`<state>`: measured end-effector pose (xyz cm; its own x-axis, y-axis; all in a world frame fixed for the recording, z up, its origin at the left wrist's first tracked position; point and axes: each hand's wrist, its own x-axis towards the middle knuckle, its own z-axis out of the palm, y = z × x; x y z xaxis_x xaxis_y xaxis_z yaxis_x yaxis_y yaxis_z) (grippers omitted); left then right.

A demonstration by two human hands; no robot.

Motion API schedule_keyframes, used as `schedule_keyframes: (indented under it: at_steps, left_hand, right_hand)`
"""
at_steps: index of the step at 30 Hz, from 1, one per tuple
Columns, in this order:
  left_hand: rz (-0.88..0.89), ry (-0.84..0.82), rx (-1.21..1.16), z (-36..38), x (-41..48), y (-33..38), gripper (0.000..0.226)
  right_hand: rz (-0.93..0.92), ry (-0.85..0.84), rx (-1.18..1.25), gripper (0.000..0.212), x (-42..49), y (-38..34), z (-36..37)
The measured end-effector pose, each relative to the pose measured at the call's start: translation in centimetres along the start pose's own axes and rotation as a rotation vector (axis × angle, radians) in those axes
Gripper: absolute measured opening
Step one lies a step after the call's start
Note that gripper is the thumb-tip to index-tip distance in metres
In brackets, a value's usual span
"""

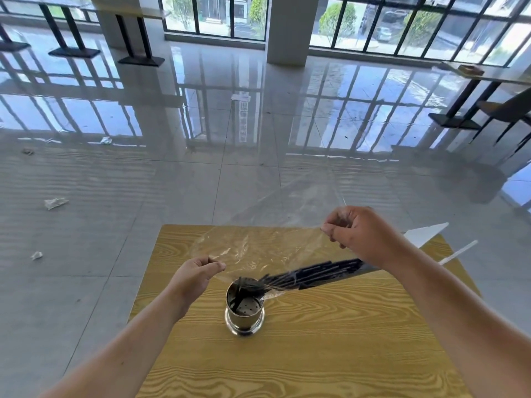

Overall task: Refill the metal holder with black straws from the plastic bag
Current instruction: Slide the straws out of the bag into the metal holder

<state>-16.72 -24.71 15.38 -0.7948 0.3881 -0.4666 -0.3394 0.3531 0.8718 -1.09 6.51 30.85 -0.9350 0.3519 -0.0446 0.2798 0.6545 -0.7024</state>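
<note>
Over the wooden surface (pixel 316 354), as the head view shows it, the plastic bag (pixel 258 248) is held tilted so that its low corner meets the rim of the metal holder (pixel 244 308). The left hand (pixel 198 272) has its grip pinched on the bag's edge close beside the holder. The right hand (pixel 362 237), higher and further off, has its grip pinched on the bag's upper edge.

I judge the refill barely begun. A few black straws (pixel 316 275) hang down into the holder, whose perforated bottom is mostly bare. The bulk of the bundle lies slanted inside the bag, its tips pointing at the holder's mouth.

What stands in the way is the bag itself: slack film folds over part of the rim and may catch the straws as they slide.

Near the surface's far right corner lie a white sheet (pixel 428 231) and a thin white strip (pixel 459 251), well clear of the holder. Crumpled paper scraps (pixel 54 202) lie on the glossy tiled floor (pixel 201 182).
</note>
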Motion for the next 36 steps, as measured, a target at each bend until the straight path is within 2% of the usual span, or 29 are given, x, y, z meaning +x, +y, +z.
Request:
schedule_keyframes:
  at_steps: [15,23,28,31,36]
  left_hand:
    - [0.007,0.005,-0.004,-0.9,0.4,-1.3,0.044]
    - [-0.009,0.004,-0.027,-0.5,0.1,-0.9,0.047]
    - [0.005,-0.019,-0.038,-0.5,-0.1,-0.5,0.057]
    - [0.021,-0.022,-0.048,-0.6,0.0,-0.2,0.052]
    - [0.061,-0.011,-0.106,-0.4,0.0,0.3,0.023]
  right_hand:
    - [-0.023,-0.05,-0.08,0.018,1.7,-3.4,0.5]
    - [-0.039,-0.056,-0.113,0.021,2.2,-4.8,0.0]
    - [-0.044,-0.053,-0.137,0.02,1.9,-5.6,-0.6]
    - [-0.049,-0.041,-0.138,0.018,1.8,-6.2,-1.3]
    - [-0.084,-0.02,-0.15,0.019,1.9,-7.5,-1.7]
